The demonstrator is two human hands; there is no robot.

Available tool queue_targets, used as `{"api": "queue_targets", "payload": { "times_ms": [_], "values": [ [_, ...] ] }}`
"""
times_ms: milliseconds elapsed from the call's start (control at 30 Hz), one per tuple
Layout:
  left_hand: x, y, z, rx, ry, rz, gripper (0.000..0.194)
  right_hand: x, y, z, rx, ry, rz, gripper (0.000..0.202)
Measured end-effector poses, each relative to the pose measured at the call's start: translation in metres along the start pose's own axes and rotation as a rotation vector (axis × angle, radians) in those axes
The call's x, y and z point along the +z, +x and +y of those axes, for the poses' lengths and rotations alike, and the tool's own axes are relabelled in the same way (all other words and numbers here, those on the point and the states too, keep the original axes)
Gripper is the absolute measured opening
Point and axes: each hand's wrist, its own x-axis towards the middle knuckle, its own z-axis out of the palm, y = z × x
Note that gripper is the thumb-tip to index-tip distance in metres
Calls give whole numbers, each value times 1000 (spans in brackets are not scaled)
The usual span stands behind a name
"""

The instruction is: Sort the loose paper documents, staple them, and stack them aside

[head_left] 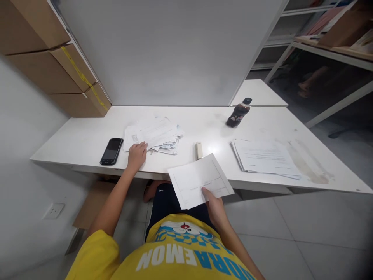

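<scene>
My right hand [215,208] grips a sheet of printed paper [198,181] over my lap, thumb on top and fingers hidden beneath. Whether it is one sheet or several I cannot tell. My left hand [136,156] lies on the front edge of an untidy pile of papers [154,132], fingers stretched out over the top sheet. Just beyond the held paper, a small cream-coloured stapler-like object [199,150] rests on the white table, partly covered by the paper's edge. A neater stack of printed papers [264,157] is to the right.
Left of my hand lies a black phone [112,151]. A cola bottle [239,112] stands toward the back right. Stacked cardboard boxes [78,77] fill the back left corner, and a grey panel [171,50] rises behind the table [210,120]. Another person's foot [304,87] shows at far right.
</scene>
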Motion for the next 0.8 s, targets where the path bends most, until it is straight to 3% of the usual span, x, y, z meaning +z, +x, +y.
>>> {"api": "queue_targets", "payload": {
  "times_ms": [167, 300, 433, 533, 700, 800],
  "values": [
    [7, -20, 5, 45, 43, 77, 40, 6, 4, 0, -59, 0, -39, 84],
    [7, -24, 10, 20, 41, 82, 41, 13, 5, 5, -36, 26, -56, 89],
    [2, -31, 24, -119, -153, 142, 33, 15, 3, 12, -5, 20, -70, 87],
    [0, -52, 54, -156, -379, 236, 32, 14, 4, 18, 3, 3, -72, 84],
    [12, -112, 113, 137, -615, 120, 27, 14, 3, 14, -11, 35, -105, 84],
    [22, -138, 129, 281, -564, 88, 28, 12, -3, 4, 36, 72, -278, 80]
  ]
}}
